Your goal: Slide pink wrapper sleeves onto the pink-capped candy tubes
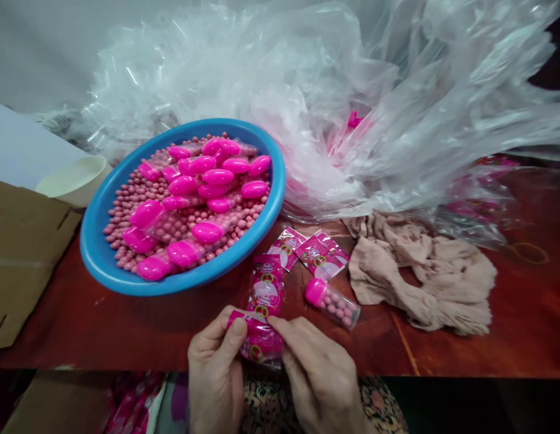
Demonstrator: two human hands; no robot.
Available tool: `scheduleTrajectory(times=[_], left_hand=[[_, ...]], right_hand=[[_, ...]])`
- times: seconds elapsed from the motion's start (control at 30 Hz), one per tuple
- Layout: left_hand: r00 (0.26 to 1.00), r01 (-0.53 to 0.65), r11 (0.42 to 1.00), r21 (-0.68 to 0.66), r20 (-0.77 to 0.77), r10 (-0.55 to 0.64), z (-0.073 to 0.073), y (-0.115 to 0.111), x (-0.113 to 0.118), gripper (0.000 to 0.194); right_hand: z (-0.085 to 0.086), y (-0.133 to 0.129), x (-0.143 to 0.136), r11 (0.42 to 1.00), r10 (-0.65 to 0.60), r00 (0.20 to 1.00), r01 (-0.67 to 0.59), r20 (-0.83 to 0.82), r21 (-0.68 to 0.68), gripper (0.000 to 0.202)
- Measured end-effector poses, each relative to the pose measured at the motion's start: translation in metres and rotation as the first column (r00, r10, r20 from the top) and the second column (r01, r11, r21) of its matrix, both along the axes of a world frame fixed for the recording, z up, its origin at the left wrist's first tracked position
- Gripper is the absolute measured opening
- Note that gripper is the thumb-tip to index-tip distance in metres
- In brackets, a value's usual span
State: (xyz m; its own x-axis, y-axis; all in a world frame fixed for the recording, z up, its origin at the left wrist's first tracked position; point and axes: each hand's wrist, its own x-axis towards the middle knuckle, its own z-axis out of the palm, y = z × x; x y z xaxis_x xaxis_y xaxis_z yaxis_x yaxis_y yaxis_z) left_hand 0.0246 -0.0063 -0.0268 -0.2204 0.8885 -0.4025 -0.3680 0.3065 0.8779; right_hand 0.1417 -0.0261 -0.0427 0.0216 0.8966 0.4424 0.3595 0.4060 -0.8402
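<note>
Look at the big blue bowl point(278, 175) first. The shiny pink wrapper point(261, 342) you have is closer to you than the bowl, just past its right side. Your left hand point(215, 364) is squeezing the wrapper's left end, with the thumb pressed on top. Your right hand point(322, 367) is holding the other end with bent fingers, and its pointing finger lies along the top. Its thumb is hard to see. I can't tell if anything is inside the wrapper.

More pink wrappers point(267, 280) lie in a line between your hands and the bowl. I can't tell if they are joined to yours. Two flat wrappers point(325, 256) lie by the bowl's right side, one partly over the other.

The bowl is full of little pink balls point(128, 199), and many tubes with bright pink caps point(206, 232) lie on them. Another tube point(337, 308), with balls inside, lies on its side to the right of the bowl, near your right hand. Farther right of the bowl is a crumpled tan cloth point(460, 283). Lots of see-through plastic point(216, 66) is piled behind the bowl.
</note>
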Motion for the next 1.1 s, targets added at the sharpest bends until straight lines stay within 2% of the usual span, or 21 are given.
scheduleTrajectory(times=[0.1, 0.17, 0.27, 0.33, 0.37, 0.43, 0.53, 0.67, 0.77, 0.83, 0.9, 0.97, 1.1], left_hand=[[1.0, -0.03, 0.999, -0.029, 0.0, 0.03, 0.0, 0.002, -0.003, 0.017], [0.996, -0.094, 0.994, -0.063, -0.017, 0.093, 0.0, 0.004, -0.004, 0.022], [0.967, -0.253, 0.963, -0.091, -0.066, 0.247, 0.002, 0.009, -0.005, 0.03], [0.957, -0.285, 0.955, -0.085, -0.073, 0.28, 0.003, 0.011, -0.004, 0.033], [0.96, -0.277, 0.957, -0.089, -0.068, 0.272, 0.003, 0.012, -0.004, 0.034], [0.968, -0.251, 0.962, -0.104, -0.052, 0.247, 0.002, 0.013, -0.001, 0.034], [0.977, -0.215, 0.972, -0.097, -0.026, 0.213, -0.001, 0.014, 0.003, 0.032], [0.981, -0.19, 0.98, -0.058, 0.021, 0.191, -0.003, 0.015, 0.008, 0.025], [0.983, -0.182, 0.982, -0.04, 0.018, 0.183, -0.005, 0.016, 0.007, 0.023], [0.982, -0.19, 0.982, -0.025, 0.005, 0.19, -0.005, 0.017, 0.004, 0.023], [0.978, -0.209, 0.978, -0.009, -0.008, 0.209, -0.006, 0.017, 0.002, 0.021], [0.977, -0.213, 0.977, 0.009, -0.023, 0.213, -0.006, 0.019, 0.003, 0.019], [0.987, -0.066, 0.995, 0.081, -0.144, 0.077, -0.004, 0.026, 0.017, 0.011]], right_hand=[[-0.007, -0.007, 0.004, 0.998, 0.067, 0.988, -0.069, 0.135, 0.01, 0.039], [-0.011, -0.014, 0.012, 0.999, 0.019, 0.972, -0.026, 0.232, 0.028, 0.047], [-0.012, -0.017, 0.032, 0.968, -0.253, 0.922, 0.238, 0.293, 0.084, 0.054], [-0.012, -0.012, 0.043, 0.918, -0.393, 0.844, 0.382, 0.365, 0.107, 0.043], [-0.013, -0.009, 0.047, 0.901, -0.424, 0.804, 0.42, 0.417, 0.108, 0.036], [-0.015, -0.002, 0.052, 0.901, -0.405, 0.752, 0.425, 0.519, 0.087, 0.032], [-0.021, 0.002, 0.052, 0.919, -0.363, 0.747, 0.387, 0.557, 0.079, 0.027], [-0.021, -0.005, 0.049, 0.902, -0.414, 0.822, 0.427, 0.39, 0.057, 0.024], [-0.017, -0.009, 0.046, 0.919, -0.354, 0.92, 0.375, 0.169, -0.119, 0.026], [-0.015, -0.01, 0.043, 0.93, -0.257, 0.966, 0.24, -0.026, -0.279, 0.025], [-0.014, -0.008, 0.041, 0.908, -0.202, 0.953, 0.097, -0.225, -0.407, 0.023], [-0.011, -0.006, 0.042, 0.883, -0.188, 0.909, -0.009, -0.372, -0.469, 0.021], [0.002, -0.007, 0.043, 0.832, -0.121, 0.842, -0.202, -0.525, -0.516, 0.023]])
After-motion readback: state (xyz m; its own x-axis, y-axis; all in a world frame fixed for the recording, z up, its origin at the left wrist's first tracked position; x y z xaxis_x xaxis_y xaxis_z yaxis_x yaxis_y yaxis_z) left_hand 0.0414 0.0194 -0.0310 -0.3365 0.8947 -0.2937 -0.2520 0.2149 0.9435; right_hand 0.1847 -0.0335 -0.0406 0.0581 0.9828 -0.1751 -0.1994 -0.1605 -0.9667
